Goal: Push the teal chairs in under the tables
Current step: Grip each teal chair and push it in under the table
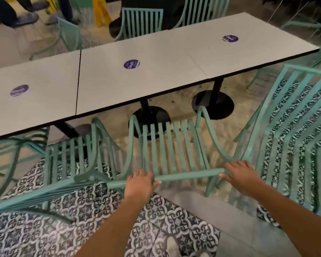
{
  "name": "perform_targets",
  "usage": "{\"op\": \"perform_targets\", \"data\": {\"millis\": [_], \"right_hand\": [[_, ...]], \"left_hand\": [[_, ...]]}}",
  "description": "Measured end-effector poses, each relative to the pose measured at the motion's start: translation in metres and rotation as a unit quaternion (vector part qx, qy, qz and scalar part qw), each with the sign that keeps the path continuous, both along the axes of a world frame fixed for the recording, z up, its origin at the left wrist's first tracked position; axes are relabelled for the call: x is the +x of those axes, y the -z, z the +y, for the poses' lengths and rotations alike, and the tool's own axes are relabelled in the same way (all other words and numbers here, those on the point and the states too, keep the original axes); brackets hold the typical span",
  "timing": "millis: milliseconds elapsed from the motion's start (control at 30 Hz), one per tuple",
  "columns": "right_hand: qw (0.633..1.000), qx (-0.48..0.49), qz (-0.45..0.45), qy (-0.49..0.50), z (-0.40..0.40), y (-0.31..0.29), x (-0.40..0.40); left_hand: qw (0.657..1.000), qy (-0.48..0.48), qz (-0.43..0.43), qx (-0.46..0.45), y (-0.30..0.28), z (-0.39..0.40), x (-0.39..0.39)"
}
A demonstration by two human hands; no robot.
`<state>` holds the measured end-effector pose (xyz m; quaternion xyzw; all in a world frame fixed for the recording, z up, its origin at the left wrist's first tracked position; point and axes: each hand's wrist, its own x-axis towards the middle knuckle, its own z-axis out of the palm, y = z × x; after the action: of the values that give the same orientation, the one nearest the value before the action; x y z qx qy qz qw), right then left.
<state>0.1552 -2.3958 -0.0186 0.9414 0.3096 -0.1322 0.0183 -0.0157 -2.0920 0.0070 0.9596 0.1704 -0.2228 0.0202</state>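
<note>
Currently both hands are sitting on the top rail (185,176) of the middle teal chair (170,145). Left hand (140,184) is gripping the rail near its left end, fingers (146,174) curling over the far side and thumb pressing along the near edge. Right hand (242,178) is holding the right end, fingers draping over the corner, thumb touching the rail's near face; how tightly they are wrapping I cannot tell, since the frame is blurring a bit there.

Chair is facing the row of white tabletops (137,78), seat front lying just short of the middle tabletop's near edge, not under it. Its slats are lining up with the black pedestal base (149,118) beneath that tabletop.

Second teal chair (72,156) is standing just beside it on the left, third teal chair (293,134) on the right, well out from the tabletop. More teal chairs (143,21) are standing on the far side. Purple round stickers (131,64) are lying on each tabletop. Patterned tile floor (93,219) is running under the arms.
</note>
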Motion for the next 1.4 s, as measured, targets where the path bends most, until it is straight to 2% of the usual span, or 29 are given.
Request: {"op": "perform_targets", "data": {"millis": [133, 367, 800, 867, 900, 967, 1000, 1033, 1067, 1100, 1133, 1167, 1200, 1233, 1267, 1333, 1400], "right_hand": [[0.999, -0.023, 0.007, 0.04, -0.011, 0.007, 0.019], [0.997, -0.058, 0.028, 0.041, -0.018, -0.004, 0.044], [0.996, -0.038, 0.074, 0.033, -0.031, -0.011, 0.115], [0.996, -0.033, 0.072, 0.033, -0.036, -0.009, 0.12], [0.997, 0.001, 0.067, 0.045, -0.038, -0.007, 0.121], [0.973, 0.169, 0.059, 0.146, -0.039, -0.007, 0.116], [0.927, 0.276, 0.061, 0.245, -0.039, -0.006, 0.112], [0.852, 0.369, 0.091, 0.361, -0.039, -0.004, 0.111], [0.751, 0.437, 0.152, 0.472, -0.038, -0.003, 0.11], [0.643, 0.478, 0.235, 0.55, -0.036, 0.003, 0.111], [0.552, 0.499, 0.319, 0.587, -0.033, 0.008, 0.112], [0.498, 0.509, 0.386, 0.586, -0.029, 0.008, 0.114], [0.473, 0.521, 0.417, 0.575, -0.024, 0.009, 0.117], [0.463, 0.53, 0.421, 0.572, -0.019, 0.01, 0.122], [0.46, 0.535, 0.416, 0.574, -0.013, 0.01, 0.126], [0.459, 0.532, 0.405, 0.585, -0.006, 0.012, 0.135], [0.428, 0.546, 0.412, 0.592, -0.004, 0.012, 0.144]], "left_hand": [[1.0, -0.011, -0.001, 0.005, 0.002, -0.015, 0.009], [1.0, -0.025, -0.003, -0.001, 0.003, -0.034, 0.028], [0.997, -0.072, -0.02, 0.021, 0.006, -0.069, 0.076], [0.991, -0.12, -0.052, -0.016, 0.01, -0.071, 0.076], [0.98, -0.179, -0.082, -0.043, 0.011, -0.07, 0.076], [0.927, -0.33, -0.164, -0.072, 0.015, -0.059, 0.074], [0.889, -0.406, -0.197, -0.071, 0.019, -0.05, 0.07], [0.843, -0.485, -0.221, -0.079, 0.022, -0.041, 0.064], [0.784, -0.562, -0.242, -0.11, 0.025, -0.033, 0.056], [0.703, -0.638, -0.263, -0.174, 0.026, -0.028, 0.049], [0.608, -0.698, -0.279, -0.255, 0.025, -0.027, 0.044], [0.513, -0.736, -0.276, -0.345, 0.023, -0.03, 0.04], [0.423, -0.747, -0.271, -0.435, 0.02, -0.034, 0.039], [0.358, -0.743, -0.271, -0.496, 0.015, -0.038, 0.04], [0.313, -0.734, -0.28, -0.533, 0.013, -0.04, 0.044], [0.25, -0.73, -0.306, -0.557, 0.01, -0.041, 0.053], [0.225, -0.73, -0.313, -0.565, 0.007, -0.039, 0.062]]}}
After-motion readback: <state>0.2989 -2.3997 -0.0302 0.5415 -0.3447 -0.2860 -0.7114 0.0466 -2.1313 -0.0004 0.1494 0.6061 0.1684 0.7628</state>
